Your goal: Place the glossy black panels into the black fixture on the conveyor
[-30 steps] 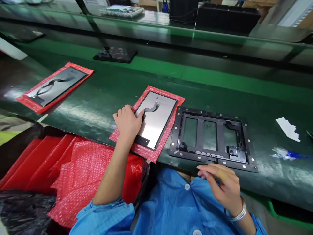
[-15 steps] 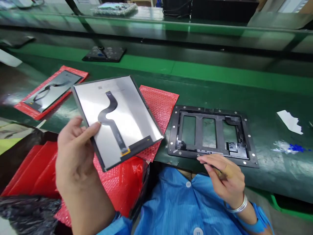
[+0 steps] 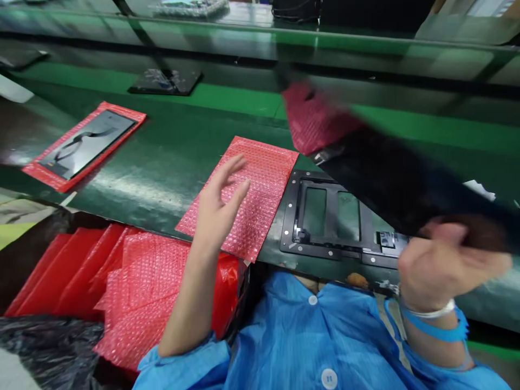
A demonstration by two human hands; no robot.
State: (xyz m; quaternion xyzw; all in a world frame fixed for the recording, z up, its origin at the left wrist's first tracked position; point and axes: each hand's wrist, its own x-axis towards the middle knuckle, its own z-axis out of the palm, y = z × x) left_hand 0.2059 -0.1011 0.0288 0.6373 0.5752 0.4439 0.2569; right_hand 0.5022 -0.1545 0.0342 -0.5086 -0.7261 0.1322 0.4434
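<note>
In the head view, my right hand (image 3: 450,260) grips one edge of a display panel (image 3: 374,168), raised and tilted over the black frame. The panel's dark glossy side faces me, smeared by motion, and mirrors something red. My left hand (image 3: 219,206) is open with its fingers apart, holding nothing. It hovers above a red bubble-wrap bag (image 3: 260,184) lying on the bench; I cannot tell whether it touches. Partly covered by the panel and my right hand, the black frame (image 3: 288,216) with rectangular openings lies flat right of the bag.
Another display panel (image 3: 93,143) with a dark ribbon cable lies on a red bag (image 3: 40,172) at the left. Below the bench edge, a box holds several red bubble-wrap bags (image 3: 150,271). A dark flat plate (image 3: 166,84) stands farther back. A torn white piece (image 3: 479,189) lies at the right.
The display panel has passed from my left hand to my right, moved rightward and turned from its silvery back to its dark side. My left hand has let go and opened.
</note>
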